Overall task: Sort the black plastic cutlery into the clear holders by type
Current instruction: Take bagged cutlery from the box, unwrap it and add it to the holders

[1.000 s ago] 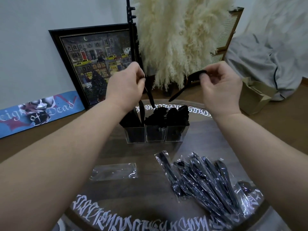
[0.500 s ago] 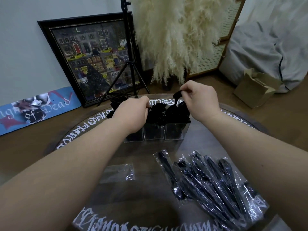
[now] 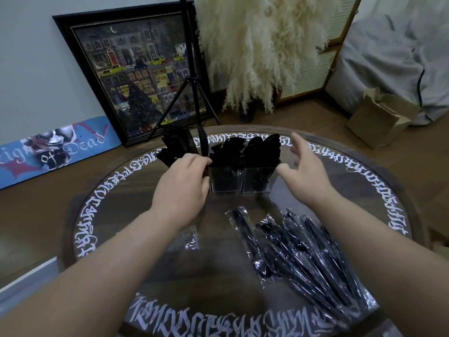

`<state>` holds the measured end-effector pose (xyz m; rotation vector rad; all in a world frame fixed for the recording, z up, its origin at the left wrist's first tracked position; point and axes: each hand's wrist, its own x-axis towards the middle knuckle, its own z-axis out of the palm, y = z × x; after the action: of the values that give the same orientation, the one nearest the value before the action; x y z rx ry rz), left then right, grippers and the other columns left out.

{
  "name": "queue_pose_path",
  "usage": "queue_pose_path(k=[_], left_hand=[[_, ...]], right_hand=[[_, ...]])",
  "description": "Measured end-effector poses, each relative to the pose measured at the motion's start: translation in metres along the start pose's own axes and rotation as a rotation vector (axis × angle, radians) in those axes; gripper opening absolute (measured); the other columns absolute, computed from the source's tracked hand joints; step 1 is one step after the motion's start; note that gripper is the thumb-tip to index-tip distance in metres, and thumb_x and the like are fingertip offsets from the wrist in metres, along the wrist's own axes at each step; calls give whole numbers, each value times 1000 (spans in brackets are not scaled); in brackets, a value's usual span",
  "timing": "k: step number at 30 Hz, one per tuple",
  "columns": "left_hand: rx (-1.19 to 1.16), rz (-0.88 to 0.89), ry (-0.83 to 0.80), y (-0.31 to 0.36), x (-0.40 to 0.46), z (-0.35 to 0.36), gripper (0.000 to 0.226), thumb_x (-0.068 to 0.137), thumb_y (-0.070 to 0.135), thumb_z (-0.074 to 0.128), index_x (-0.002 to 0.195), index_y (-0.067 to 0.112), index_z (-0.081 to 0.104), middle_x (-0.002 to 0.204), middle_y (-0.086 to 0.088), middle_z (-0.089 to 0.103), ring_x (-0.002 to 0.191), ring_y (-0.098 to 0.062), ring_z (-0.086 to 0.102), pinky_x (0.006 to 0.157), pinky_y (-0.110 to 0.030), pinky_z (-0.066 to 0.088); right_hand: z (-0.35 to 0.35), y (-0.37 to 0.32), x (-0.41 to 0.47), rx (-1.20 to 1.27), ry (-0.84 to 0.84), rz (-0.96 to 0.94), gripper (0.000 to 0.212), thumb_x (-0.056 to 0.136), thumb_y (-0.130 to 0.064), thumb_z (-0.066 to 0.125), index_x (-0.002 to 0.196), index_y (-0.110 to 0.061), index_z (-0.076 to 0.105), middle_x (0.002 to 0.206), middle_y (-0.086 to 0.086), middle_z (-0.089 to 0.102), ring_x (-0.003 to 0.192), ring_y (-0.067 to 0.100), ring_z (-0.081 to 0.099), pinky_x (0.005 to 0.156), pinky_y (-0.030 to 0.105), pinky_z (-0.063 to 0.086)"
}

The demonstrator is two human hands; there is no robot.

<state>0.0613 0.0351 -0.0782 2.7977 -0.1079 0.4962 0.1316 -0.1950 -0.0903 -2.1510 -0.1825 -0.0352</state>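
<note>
The left hand (image 3: 181, 188) reaches over the left end of the clear holders (image 3: 239, 180), its fingers curled around a black knife (image 3: 203, 145) that stands upright just past the fingertips; the left compartment sits hidden behind this hand. The right hand (image 3: 303, 176) hovers just right of the holders, fingers spread wide and relaxed, holding nothing. Between the two hands, the middle compartment bristles with black forks (image 3: 229, 152) and the right one holds black spoons (image 3: 263, 152); more black cutlery (image 3: 173, 148) fans out beyond the left hand's knuckles. Below the right wrist, nearer the person, a heap of wrapped cutlery (image 3: 301, 254) lies in crinkled clear packets on the round surface (image 3: 121, 215), which has white lettering around its rim. Under the left forearm lies an empty clear wrapper (image 3: 190, 239).
</note>
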Motion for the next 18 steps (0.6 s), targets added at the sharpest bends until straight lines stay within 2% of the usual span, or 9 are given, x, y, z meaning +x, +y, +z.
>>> queue_pose_path(k=[2,6,10,13,18], left_hand=[[-13,-105,8,2,2,2,32,91,17,59,122,13,54,116,-5,59,106,-25,54,79,-35,43],[40,-198,-8,7,12,7,25,93,23,55,117,16,48,105,-3,61,98,-24,55,70,-33,40],[89,-229,-72,7,19,22,26,94,24,53,120,17,49,106,-4,64,94,-29,60,72,-35,42],[94,-241,-61,5,21,29,29,95,23,52,123,18,53,112,-5,63,100,-29,60,81,-37,45],[124,-215,-90,3,16,27,24,94,22,50,117,22,60,111,-1,59,97,-28,58,70,-31,33]], right_hand=[[6,9,-3,-42,-54,64,80,84,-25,61,151,-21,17,152,0,34,137,19,35,110,39,34],[16,13,2,-95,-110,111,91,80,-37,73,151,-18,20,148,-1,42,131,22,44,103,34,37],[27,11,8,-59,-96,117,76,75,-36,78,138,-18,40,127,-4,59,114,17,56,88,26,41],[30,11,9,-40,-52,118,68,75,-34,78,131,-16,45,118,-3,62,100,15,57,80,23,40],[29,11,1,-75,-35,120,63,75,-33,78,128,-17,48,119,-1,63,107,20,58,80,22,38]])
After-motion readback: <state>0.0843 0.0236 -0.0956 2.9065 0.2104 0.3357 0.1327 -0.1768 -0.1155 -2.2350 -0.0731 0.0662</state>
